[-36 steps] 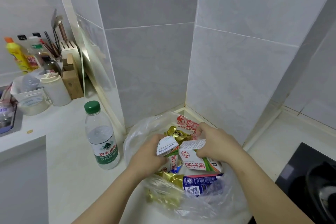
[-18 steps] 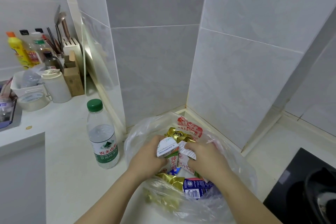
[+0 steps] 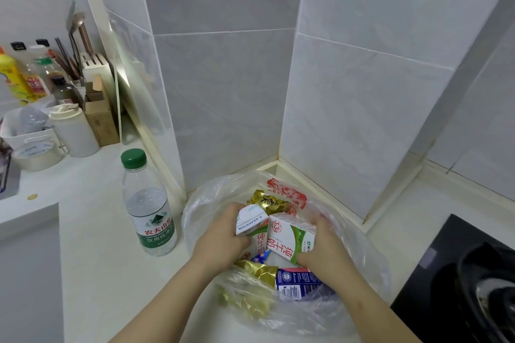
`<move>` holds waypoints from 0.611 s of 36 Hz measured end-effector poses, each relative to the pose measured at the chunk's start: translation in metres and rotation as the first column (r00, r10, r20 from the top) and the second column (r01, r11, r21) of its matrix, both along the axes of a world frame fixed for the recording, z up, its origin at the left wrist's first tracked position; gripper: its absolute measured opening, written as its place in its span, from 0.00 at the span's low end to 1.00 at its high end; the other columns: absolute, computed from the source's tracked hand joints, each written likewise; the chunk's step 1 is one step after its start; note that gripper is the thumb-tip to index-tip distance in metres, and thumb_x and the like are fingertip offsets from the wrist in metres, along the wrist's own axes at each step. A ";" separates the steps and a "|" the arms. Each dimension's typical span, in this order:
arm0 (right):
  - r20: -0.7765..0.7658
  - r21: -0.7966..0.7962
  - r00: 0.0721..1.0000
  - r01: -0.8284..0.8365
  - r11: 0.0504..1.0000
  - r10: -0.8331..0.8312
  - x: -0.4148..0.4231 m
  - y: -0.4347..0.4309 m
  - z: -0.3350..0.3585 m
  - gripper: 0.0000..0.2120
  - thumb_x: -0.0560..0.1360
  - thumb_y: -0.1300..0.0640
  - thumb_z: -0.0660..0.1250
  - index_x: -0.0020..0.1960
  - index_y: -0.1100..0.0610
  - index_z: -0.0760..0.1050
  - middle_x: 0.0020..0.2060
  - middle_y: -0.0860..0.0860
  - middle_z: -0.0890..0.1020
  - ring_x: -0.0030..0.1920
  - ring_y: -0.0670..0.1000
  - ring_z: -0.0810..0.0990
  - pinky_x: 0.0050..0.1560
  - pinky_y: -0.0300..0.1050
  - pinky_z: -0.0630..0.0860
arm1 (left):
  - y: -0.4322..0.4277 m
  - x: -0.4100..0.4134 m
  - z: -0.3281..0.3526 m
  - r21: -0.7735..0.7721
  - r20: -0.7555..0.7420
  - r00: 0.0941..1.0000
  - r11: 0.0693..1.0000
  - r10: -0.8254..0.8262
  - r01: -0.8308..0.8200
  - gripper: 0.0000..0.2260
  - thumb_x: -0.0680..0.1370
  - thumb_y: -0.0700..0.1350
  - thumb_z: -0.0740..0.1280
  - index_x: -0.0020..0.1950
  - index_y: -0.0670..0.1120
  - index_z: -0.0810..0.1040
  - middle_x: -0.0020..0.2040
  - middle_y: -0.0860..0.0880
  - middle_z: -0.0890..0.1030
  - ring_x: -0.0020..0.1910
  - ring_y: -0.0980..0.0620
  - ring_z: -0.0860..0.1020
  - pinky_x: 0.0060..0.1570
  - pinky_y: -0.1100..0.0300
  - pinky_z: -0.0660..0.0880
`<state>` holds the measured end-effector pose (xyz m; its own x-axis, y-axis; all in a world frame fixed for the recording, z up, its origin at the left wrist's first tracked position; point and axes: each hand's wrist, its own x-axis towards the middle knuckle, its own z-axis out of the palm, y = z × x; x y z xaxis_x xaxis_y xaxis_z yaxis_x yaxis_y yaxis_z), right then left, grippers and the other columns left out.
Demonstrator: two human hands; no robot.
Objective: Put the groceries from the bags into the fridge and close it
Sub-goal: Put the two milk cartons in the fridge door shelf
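A clear plastic bag (image 3: 203, 200) lies open on the white counter in the tiled corner. Both my hands are inside it. My left hand (image 3: 220, 239) grips a small white-and-green milk carton (image 3: 249, 220). My right hand (image 3: 323, 248) holds a second milk carton (image 3: 289, 237) with red characters, fingers round its right side. Below them lie a gold foil packet (image 3: 257, 270) and a blue carton (image 3: 298, 281); another gold packet (image 3: 267, 200) sits behind. The fridge is not in view.
A water bottle (image 3: 149, 209) with a green cap stands just left of the bag. Further left are a white jug (image 3: 73, 131), a brown box (image 3: 101, 120), sauce bottles (image 3: 25, 78) and a knife block (image 3: 93, 64). A black hob with a pan (image 3: 473, 281) lies to the right.
My right hand has shifted its hold from the top of the second carton to its right side, and that carton now stands higher beside the one in my left hand.
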<state>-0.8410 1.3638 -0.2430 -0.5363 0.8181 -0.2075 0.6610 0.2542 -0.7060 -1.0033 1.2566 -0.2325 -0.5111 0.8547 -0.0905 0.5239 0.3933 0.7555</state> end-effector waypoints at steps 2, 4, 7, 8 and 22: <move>-0.080 -0.013 0.996 0.027 1.000 -0.028 0.000 -0.001 0.002 0.39 0.69 0.62 0.73 0.72 0.51 0.56 0.63 0.51 0.74 0.49 0.45 0.77 0.31 0.31 0.73 | 0.000 0.000 0.000 -0.012 -0.002 1.000 1.000 0.004 -0.004 0.20 0.73 0.40 0.67 0.56 0.57 0.63 0.58 0.55 0.74 0.54 0.54 0.74 0.52 0.52 0.75; -0.160 -0.030 0.984 0.073 0.997 -0.077 0.000 -0.002 0.006 0.35 0.70 0.64 0.72 0.70 0.50 0.59 0.60 0.51 0.75 0.48 0.46 0.77 0.32 0.33 0.74 | -0.001 0.000 0.000 -0.020 -0.008 1.000 1.000 0.008 -0.008 0.19 0.73 0.41 0.67 0.56 0.57 0.62 0.57 0.55 0.74 0.53 0.54 0.74 0.51 0.52 0.75; -0.256 -0.005 0.962 0.095 0.995 -0.093 -0.004 -0.004 0.011 0.31 0.70 0.65 0.71 0.67 0.49 0.62 0.59 0.46 0.73 0.50 0.44 0.75 0.32 0.32 0.76 | -0.002 0.001 -0.001 -0.018 -0.009 1.000 1.000 0.017 -0.017 0.19 0.73 0.41 0.67 0.57 0.56 0.63 0.57 0.55 0.74 0.54 0.53 0.74 0.52 0.53 0.74; -0.267 0.028 0.961 0.080 0.996 -0.070 -0.006 -0.005 0.012 0.30 0.70 0.65 0.71 0.67 0.48 0.63 0.57 0.44 0.72 0.52 0.43 0.73 0.34 0.32 0.77 | -0.003 0.002 -0.001 -0.016 -0.003 1.000 1.000 0.020 -0.020 0.19 0.73 0.40 0.66 0.57 0.56 0.63 0.58 0.55 0.73 0.55 0.53 0.73 0.53 0.52 0.74; -0.365 0.079 0.928 -0.042 0.996 0.068 -0.004 -0.013 0.025 0.20 0.72 0.65 0.69 0.53 0.42 0.68 0.52 0.42 0.70 0.51 0.44 0.73 0.40 0.38 0.80 | -0.008 0.011 0.014 0.087 -0.053 0.995 0.993 0.088 -0.083 0.19 0.74 0.42 0.69 0.62 0.50 0.69 0.57 0.52 0.73 0.55 0.56 0.71 0.51 0.61 0.71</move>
